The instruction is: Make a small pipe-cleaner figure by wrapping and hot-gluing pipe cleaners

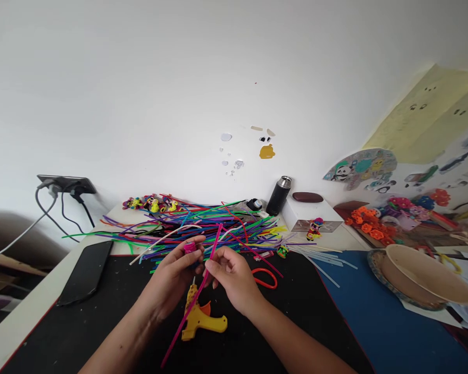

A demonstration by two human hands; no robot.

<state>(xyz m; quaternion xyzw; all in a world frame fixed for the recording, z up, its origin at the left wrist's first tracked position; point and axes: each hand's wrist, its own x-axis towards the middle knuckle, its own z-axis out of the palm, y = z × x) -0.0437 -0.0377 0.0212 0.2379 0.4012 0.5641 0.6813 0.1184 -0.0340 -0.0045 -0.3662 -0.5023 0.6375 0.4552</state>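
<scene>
My left hand [181, 265] is closed around a small magenta coil of pipe cleaner [189, 248], its lower part hidden by the fingers. A long straight magenta pipe cleaner [183, 321] slants down toward me from my right hand [228, 267], which pinches it between thumb and fingers near its upper end. Both hands are close together above the black mat. Just below them lies a yellow glue gun [205, 323] with an orange trigger, nozzle pointing away from me. Red-handled scissors [271, 280] lie to the right of my right hand, partly hidden.
Many coloured pipe cleaners [171, 236] are heaped along the back. A black phone [85, 272] lies at left. A black flask [278, 196], a white box [308, 213] and small figures [152, 202] stand behind. At right are a bowl [425, 272] and orange flowers [368, 224].
</scene>
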